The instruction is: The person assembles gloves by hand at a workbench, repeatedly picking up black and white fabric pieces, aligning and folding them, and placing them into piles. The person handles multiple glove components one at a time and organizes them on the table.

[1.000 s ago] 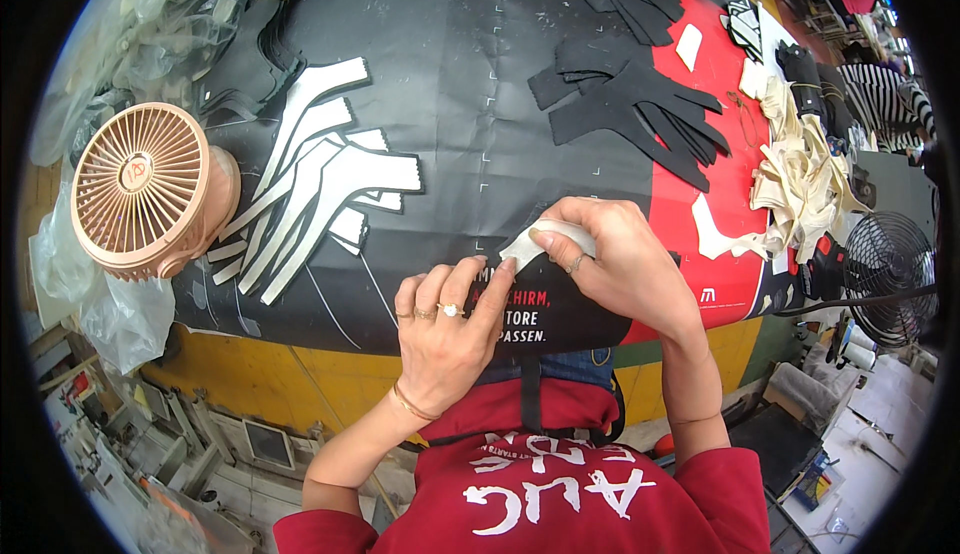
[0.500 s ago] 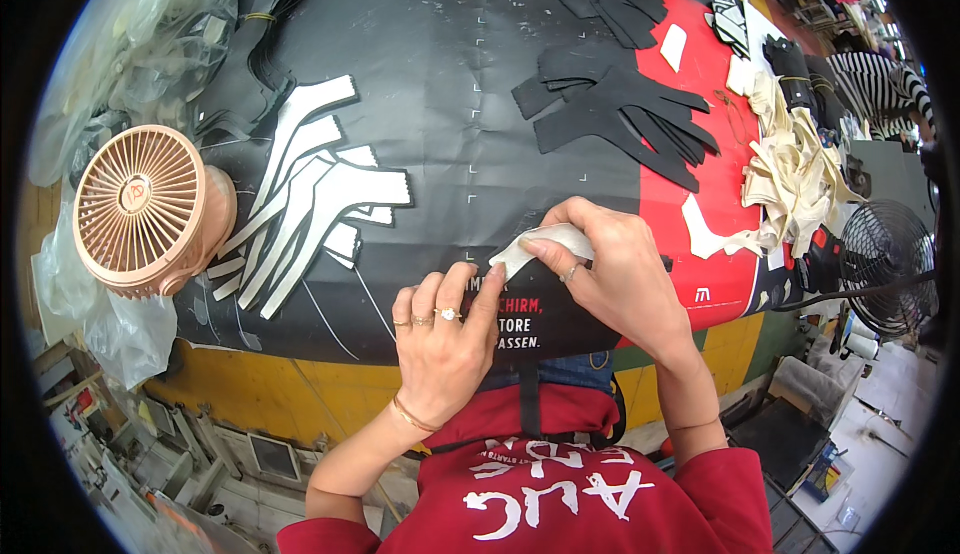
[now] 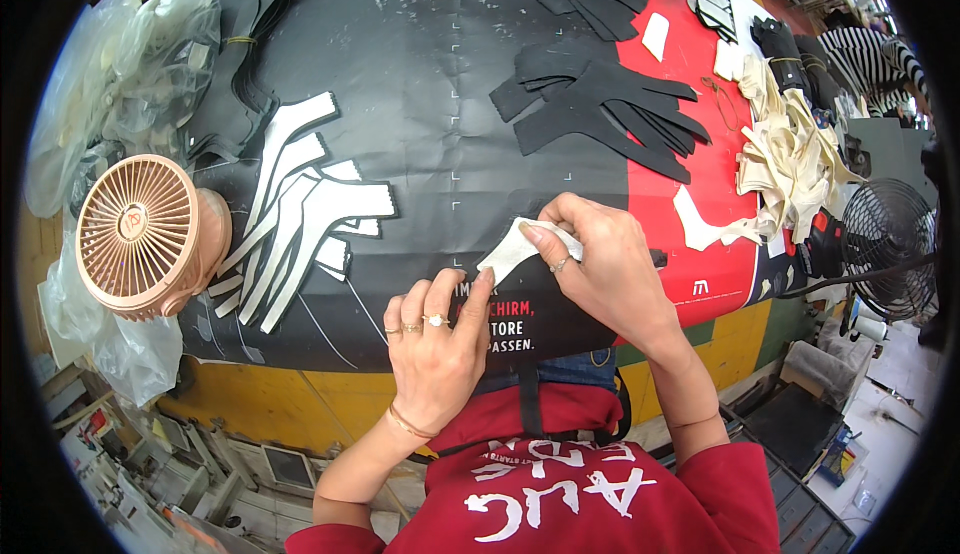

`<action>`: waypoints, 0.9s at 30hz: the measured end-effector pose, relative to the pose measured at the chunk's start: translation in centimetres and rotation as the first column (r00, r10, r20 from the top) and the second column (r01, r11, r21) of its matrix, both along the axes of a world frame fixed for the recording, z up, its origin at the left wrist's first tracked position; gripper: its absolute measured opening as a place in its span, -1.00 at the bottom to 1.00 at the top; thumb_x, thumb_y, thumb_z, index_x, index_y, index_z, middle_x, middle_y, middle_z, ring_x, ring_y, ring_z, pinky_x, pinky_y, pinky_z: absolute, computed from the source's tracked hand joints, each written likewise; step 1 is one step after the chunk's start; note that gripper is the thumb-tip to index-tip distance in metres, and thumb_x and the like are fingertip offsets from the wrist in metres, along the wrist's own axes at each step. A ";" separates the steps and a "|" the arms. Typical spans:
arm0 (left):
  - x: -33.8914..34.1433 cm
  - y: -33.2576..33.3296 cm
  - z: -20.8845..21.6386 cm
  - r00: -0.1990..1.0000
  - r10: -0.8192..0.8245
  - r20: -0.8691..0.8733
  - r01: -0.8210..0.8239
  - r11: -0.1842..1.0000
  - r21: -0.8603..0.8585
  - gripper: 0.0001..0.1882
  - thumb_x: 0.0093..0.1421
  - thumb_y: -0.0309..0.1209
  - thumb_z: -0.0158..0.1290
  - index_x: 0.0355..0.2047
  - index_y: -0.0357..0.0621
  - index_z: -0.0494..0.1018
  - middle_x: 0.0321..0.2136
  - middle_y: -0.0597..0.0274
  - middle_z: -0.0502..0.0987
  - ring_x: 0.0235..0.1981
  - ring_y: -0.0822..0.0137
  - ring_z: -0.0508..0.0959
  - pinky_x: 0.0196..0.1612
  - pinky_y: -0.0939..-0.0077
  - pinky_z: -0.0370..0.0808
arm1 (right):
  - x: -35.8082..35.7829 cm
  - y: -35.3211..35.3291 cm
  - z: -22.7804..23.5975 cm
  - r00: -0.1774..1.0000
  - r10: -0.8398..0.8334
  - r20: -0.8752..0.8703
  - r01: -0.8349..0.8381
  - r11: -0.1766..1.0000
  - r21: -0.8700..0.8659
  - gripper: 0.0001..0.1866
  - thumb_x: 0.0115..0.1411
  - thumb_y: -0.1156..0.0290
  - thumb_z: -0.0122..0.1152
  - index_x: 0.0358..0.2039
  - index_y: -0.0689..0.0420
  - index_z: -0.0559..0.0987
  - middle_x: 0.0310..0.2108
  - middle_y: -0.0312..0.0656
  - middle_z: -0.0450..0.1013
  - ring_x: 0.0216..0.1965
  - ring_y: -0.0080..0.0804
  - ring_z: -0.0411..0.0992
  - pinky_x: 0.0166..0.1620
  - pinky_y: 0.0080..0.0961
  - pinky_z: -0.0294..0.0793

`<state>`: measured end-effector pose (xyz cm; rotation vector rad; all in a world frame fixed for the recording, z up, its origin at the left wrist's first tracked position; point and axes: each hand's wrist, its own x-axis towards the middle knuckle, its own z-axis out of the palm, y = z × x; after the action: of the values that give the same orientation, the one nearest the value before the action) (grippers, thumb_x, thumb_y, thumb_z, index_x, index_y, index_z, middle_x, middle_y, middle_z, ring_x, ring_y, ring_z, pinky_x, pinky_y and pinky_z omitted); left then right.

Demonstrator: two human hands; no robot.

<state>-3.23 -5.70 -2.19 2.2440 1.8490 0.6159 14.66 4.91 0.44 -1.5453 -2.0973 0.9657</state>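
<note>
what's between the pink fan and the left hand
A fanned row of white cut strips lies on the black mat, shown in the head view.

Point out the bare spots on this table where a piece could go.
Bare black cover lies between the white strips and the black pieces. Crowded: the cream pile at right, and the near edge under both hands, which hold a white piece.

One head-worn fisheye view looks steeply down, close above both hands working at the table's near edge.
</note>
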 end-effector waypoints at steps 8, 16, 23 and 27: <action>-0.4 0.4 0.7 0.999 -0.040 0.011 0.040 0.999 -0.032 -0.54 0.07 -0.49 0.26 0.03 -0.06 0.57 -0.05 0.16 0.45 -0.06 0.09 0.44 0.03 0.16 0.32 | -0.4 -0.7 -0.7 0.997 -0.023 0.068 0.017 0.996 0.090 -0.74 0.29 0.29 0.26 -0.41 0.22 0.51 -0.53 -0.09 0.50 -0.51 -0.11 0.48 -0.41 -0.24 0.39; 0.6 2.7 0.6 0.951 -0.196 0.241 0.218 0.973 -0.070 -0.30 0.10 -0.44 0.27 0.25 -0.24 0.31 0.26 -0.04 0.35 0.26 -0.01 0.38 0.28 0.06 0.25 | -0.7 -1.5 -0.3 0.962 -0.158 0.220 0.105 0.967 0.234 -0.67 0.22 0.23 0.31 -0.10 0.13 0.50 -0.53 -0.15 0.56 -0.51 -0.13 0.53 -0.39 -0.27 0.35; 1.9 2.9 -0.2 0.952 -0.268 0.149 0.298 0.922 -0.245 -0.11 0.21 -0.17 0.18 0.44 -0.21 0.04 0.43 -0.07 0.09 0.43 0.00 0.15 0.42 -0.02 0.02 | 2.4 -2.3 0.9 0.968 -0.195 0.161 0.179 0.978 0.108 -0.58 0.18 0.29 0.38 0.03 0.11 0.54 -0.60 -0.22 0.51 -0.58 -0.26 0.48 -0.40 -0.35 0.37; 2.2 2.9 -0.2 0.962 -0.260 0.077 0.271 0.928 -0.256 -0.13 0.22 -0.09 0.16 0.42 -0.20 0.10 0.42 -0.07 0.10 0.43 -0.02 0.13 0.43 0.00 -0.01 | 4.4 -2.9 1.2 0.958 -0.269 0.098 0.267 0.963 0.032 -0.69 0.20 0.39 0.38 -0.05 0.14 0.58 -0.62 -0.27 0.46 -0.63 -0.46 0.41 -0.48 -0.49 0.34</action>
<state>-1.04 -2.84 -2.35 2.2261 1.4688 0.3432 19.08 2.06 1.69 -1.8462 -1.8884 0.7832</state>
